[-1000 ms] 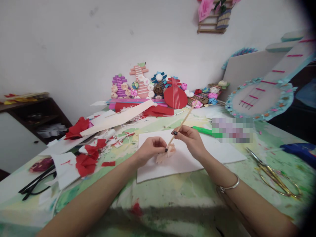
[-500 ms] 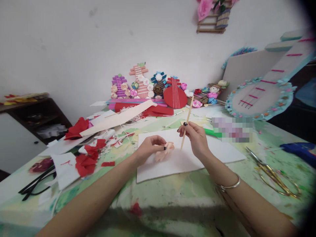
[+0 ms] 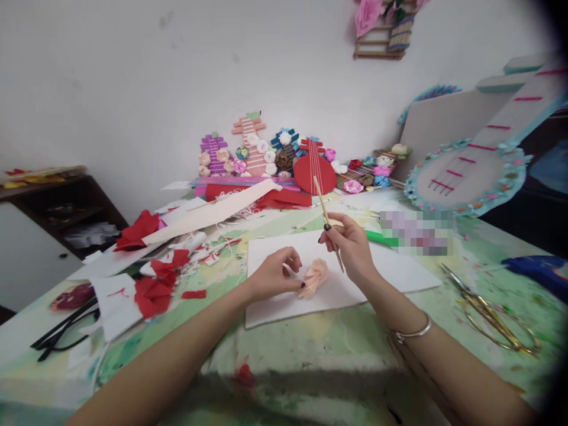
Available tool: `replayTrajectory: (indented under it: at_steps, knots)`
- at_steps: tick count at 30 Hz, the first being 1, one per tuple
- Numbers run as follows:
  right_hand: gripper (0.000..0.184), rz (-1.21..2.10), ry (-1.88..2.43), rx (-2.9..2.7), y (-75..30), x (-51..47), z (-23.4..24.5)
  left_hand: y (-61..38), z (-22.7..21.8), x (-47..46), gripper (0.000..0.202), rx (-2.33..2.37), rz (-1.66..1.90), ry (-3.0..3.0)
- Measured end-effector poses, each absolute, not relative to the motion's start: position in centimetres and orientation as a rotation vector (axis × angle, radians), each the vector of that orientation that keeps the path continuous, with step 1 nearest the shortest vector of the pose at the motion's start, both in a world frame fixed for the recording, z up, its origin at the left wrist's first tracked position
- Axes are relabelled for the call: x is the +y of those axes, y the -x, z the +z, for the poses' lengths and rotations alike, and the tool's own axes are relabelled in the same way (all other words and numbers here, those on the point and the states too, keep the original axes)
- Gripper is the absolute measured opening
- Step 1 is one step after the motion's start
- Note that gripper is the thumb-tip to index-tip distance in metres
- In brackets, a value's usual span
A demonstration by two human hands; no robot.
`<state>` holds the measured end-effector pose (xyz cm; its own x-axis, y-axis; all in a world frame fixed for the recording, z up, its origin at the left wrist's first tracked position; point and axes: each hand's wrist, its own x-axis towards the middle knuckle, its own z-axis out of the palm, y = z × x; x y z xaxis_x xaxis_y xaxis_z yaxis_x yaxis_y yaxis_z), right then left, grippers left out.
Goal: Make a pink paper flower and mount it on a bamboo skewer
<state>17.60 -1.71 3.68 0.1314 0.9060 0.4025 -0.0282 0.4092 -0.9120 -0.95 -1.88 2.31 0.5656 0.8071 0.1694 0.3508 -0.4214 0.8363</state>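
Note:
A pale peach paper flower with crinkled petals lies on a white foam-like board in front of me. Beside its left edge is my left hand, thumb and fingers apart; the thumb tip is at the petals, and whether it touches them I cannot tell. My right hand pinches a thin wooden stick, which leans up and to the left, its lower end poking out below the fingers near the flower.
Red cloth scraps and black-framed glasses lie left. Gold-handled scissors and a blue tool, perhaps a glue gun, are at right. Behind stand small flower-decorated instrument models, one a red lute; a large lute model leans at right.
My left fingers have spread away from the paper flower, which now sits further right and turned. In my right hand the stick has swung from leaning right to leaning left.

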Motion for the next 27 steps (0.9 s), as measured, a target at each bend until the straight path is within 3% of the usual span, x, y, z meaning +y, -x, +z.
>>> replayTrajectory:
  at_steps: [3,7,14,18,22,25,27]
  knots:
    - [0.046,0.807,0.886,-1.215,-17.6,-1.8,3.7,0.8,2.5,-2.2,0.015,0.822,0.759,-2.209]
    - [0.022,0.794,0.883,-1.216,-17.8,-1.8,3.7,0.8,2.1,-2.3,0.020,0.688,0.737,-2.350]
    - [0.036,0.828,0.809,-1.292,-17.6,-2.4,4.0,0.9,1.8,-2.7,0.017,0.578,0.688,-2.529]
    - [0.023,0.713,0.864,-1.277,-17.6,-2.4,3.7,0.9,2.3,-3.0,0.014,0.602,0.689,-2.598]
    - [0.023,0.611,0.909,-1.248,-17.7,-2.2,3.5,0.5,1.9,-3.2,0.028,0.689,0.625,-2.708]
    - [0.023,0.516,0.936,-1.256,-17.8,-2.0,3.4,0.0,1.1,-3.2,0.009,0.763,0.651,-2.803]
    - [0.020,0.461,0.928,-1.262,-17.8,-1.8,3.3,-0.1,0.7,-3.1,0.009,0.742,0.671,-2.851]
